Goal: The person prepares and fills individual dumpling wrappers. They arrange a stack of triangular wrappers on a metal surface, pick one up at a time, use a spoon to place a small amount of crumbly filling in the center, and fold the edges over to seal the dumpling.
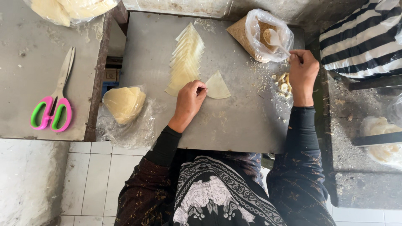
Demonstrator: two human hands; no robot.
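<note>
head view shows the left hand (190,98) curled, fingertips pinning a single triangular wrapper (217,86) on the metal table (234,125), beside a fanned wrapper row (186,58). the right hand (302,72) grips a white spoon (274,39) dipped into the filling bag (261,35).

The bowl of the spoon (272,37) sits behind cloudy plastic inside the open bag (261,35), so what it carries cannot be made out, and the right hand (302,74) hides the end of its handle. The far-left bag of pale sheets (71,9) is cut off by the top edge, the striped cloth (363,39) and the white lump in plastic (383,144) by the right edge. The left hand (189,102) covers the near-left corner of the single wrapper (217,86), and the small heap (284,83) beside the right hand is too small to identify.
</note>
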